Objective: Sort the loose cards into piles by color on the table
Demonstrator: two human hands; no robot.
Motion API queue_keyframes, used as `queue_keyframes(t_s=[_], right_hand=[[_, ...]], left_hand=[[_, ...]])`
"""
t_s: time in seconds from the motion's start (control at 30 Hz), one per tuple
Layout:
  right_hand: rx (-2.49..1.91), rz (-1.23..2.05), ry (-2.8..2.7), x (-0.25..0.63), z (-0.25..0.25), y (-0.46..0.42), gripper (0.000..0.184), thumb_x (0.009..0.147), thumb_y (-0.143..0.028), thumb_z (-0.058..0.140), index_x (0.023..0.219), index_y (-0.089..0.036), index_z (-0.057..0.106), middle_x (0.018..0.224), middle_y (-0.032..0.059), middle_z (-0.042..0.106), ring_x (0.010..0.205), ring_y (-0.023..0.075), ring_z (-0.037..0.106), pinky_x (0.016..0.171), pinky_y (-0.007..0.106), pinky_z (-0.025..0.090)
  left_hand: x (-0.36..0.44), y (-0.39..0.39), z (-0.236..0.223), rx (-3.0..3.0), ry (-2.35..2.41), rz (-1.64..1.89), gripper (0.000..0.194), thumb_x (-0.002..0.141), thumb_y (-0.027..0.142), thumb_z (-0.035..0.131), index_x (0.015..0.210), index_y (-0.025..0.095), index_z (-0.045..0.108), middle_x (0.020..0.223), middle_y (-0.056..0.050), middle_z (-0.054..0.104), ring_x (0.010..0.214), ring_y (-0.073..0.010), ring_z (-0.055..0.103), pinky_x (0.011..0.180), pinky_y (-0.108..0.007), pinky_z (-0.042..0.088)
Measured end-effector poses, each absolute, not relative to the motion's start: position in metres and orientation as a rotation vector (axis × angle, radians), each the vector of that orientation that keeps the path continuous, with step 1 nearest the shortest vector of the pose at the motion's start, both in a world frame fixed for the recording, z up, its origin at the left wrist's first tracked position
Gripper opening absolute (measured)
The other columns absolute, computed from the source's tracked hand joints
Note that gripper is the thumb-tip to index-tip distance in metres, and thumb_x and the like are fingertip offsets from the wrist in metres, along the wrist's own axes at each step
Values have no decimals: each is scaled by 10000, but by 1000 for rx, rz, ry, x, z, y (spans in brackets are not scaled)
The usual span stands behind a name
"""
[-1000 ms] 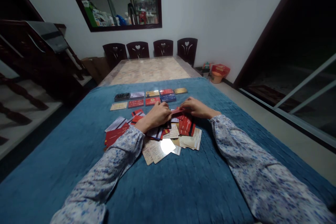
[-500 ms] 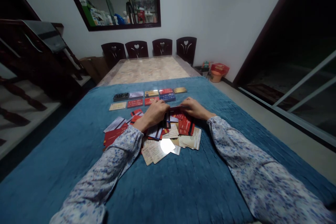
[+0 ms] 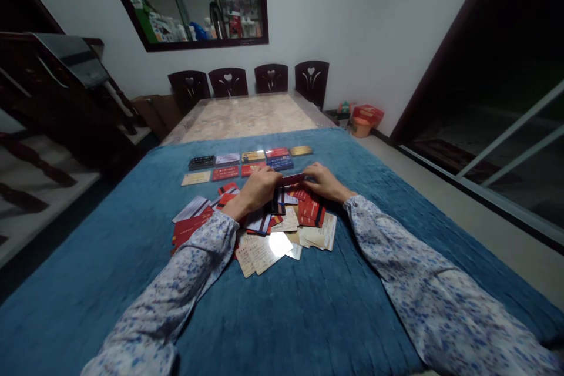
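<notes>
Between my two hands a dark red card (image 3: 291, 180) is held by its ends, tilted edge-on above a loose heap of cards. My left hand (image 3: 259, 187) pinches its left end; my right hand (image 3: 324, 181) grips the right end. Whether it is one card or a thin stack, I cannot tell. Beneath lie red cards (image 3: 312, 212), cream cards (image 3: 268, 254) with print, and white cards with dark stripes (image 3: 259, 222), overlapping at angles. Beyond my hands, small stacks sit in two rows, among them a blue stack (image 3: 280, 163), a black stack (image 3: 201, 162) and a gold card (image 3: 301, 151).
A blue cloth (image 3: 282, 317) covers the near part of the table, with a marbled tabletop (image 3: 247, 114) showing beyond it. Several dark chairs (image 3: 271, 78) line the far wall. An orange bucket (image 3: 361, 127) stands on the floor to the right.
The dark red card between my hands has tilted, so more of its long face shows. My right hand has shifted slightly left. The heap and the rows look the same.
</notes>
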State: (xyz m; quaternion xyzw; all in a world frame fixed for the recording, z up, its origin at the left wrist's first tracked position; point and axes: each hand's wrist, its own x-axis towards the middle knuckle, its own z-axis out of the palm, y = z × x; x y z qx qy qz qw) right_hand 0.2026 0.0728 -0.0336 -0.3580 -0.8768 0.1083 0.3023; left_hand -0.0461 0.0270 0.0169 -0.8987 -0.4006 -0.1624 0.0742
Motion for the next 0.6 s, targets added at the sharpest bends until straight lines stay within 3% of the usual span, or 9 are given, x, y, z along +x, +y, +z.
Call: queue_keyframes(t_s=[0.4,0.6], right_hand=[[-963,307,-2139,201,-29,70,112,891,-235,634,906,-220,744,898,59,740,866,228,588,817,358,457],[-954,347,-2051,198,-21,65,120,908,-293,623,895,-213,712,916,58,728,873,220,616,816,347,476]], left_hand=[[-50,29,12,-2708,-1320,-726,270,932,99,491,1039,166,730,954,-113,685,894,-248,622,877,-408,491],[-51,31,10,-2722,-1372,-708,250,916,89,485,941,160,723,907,-107,671,890,-244,618,865,-389,487]])
